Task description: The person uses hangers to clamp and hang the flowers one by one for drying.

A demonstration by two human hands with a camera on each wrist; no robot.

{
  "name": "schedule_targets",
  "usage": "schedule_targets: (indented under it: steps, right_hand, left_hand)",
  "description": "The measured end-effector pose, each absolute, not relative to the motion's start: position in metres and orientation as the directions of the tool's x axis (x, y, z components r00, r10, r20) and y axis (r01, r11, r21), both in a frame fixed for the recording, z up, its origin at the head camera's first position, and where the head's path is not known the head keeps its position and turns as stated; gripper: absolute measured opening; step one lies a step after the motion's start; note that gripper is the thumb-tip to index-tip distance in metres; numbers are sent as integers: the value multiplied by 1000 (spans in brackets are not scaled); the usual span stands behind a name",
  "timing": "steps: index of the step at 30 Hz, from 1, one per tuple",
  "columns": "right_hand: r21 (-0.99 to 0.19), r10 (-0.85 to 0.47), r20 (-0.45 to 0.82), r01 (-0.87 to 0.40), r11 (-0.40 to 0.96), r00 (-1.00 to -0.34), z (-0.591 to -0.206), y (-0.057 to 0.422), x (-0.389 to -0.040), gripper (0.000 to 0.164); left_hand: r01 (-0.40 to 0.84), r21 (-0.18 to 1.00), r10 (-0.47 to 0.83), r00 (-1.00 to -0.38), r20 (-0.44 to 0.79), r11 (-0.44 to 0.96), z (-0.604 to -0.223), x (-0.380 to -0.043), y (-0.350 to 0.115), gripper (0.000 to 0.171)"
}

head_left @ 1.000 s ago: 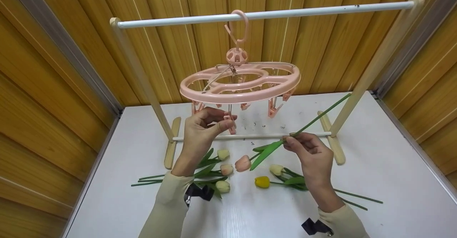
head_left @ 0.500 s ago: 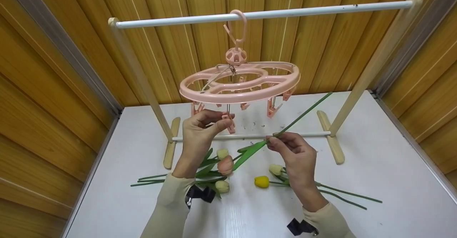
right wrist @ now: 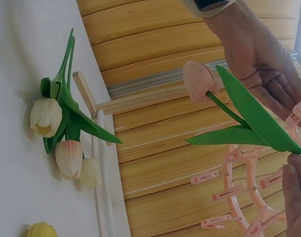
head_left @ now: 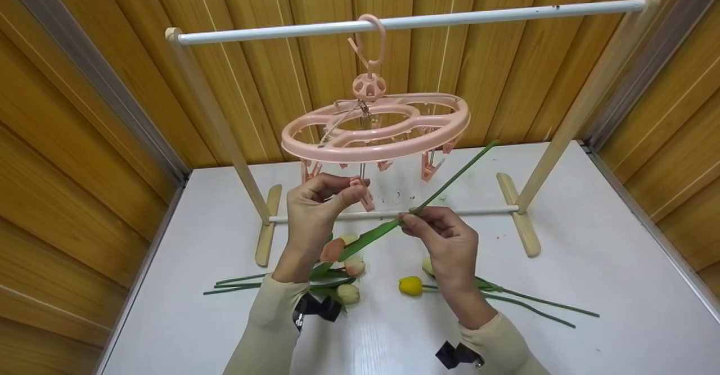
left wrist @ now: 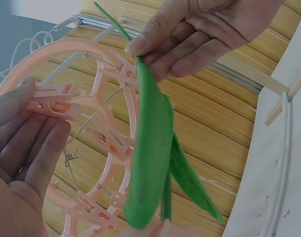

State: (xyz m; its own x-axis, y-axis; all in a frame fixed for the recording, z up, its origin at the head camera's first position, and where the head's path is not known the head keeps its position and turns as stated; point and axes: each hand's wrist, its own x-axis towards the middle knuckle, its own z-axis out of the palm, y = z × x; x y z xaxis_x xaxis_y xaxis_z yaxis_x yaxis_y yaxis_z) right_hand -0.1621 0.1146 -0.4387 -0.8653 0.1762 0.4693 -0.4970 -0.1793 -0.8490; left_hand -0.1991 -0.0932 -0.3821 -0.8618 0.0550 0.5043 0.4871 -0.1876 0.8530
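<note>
A round pink clip hanger (head_left: 332, 153) hangs by its hook from a white rod. My left hand (head_left: 312, 212) pinches the upper end of one of its pink clothespins (head_left: 367, 200) between thumb and fingers; the clothespin's lower tips look close together in the left wrist view. Just right of it, my right hand (head_left: 450, 254) pinches the green stem of a pink artificial tulip (right wrist: 199, 81). The tulip slants, its bare stem end up to the right and its bloom low beside my left wrist. Stem and clothespin are apart.
Light tulips (head_left: 348, 293) lie on the white table (head_left: 169, 319) below my left wrist. A yellow tulip (head_left: 410, 285) and a pale one lie partly under my right forearm. Wooden posts (head_left: 219, 127) carry the white rod (head_left: 484, 19); a lower bar (head_left: 484, 212) joins their feet.
My right hand has moved left with the tulip, bringing its stem nearer the clothespin and its bloom toward my left wrist. The left hand keeps its pinch in nearly the same place.
</note>
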Motion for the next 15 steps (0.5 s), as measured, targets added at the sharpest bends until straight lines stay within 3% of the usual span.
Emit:
schedule_targets:
  steps: [8,15]
  right_hand:
    - [-848,164,442,-471,-245,-882,-438,102,-165,15]
    - [-850,145,455,-477,-223,-879,-437,95,-167,14]
  left_hand:
    - [448,851,33,-880,474,-275,-382,-198,-89,9]
    - [461,839,34,-871,491,-288,-382,-198,-89,10]
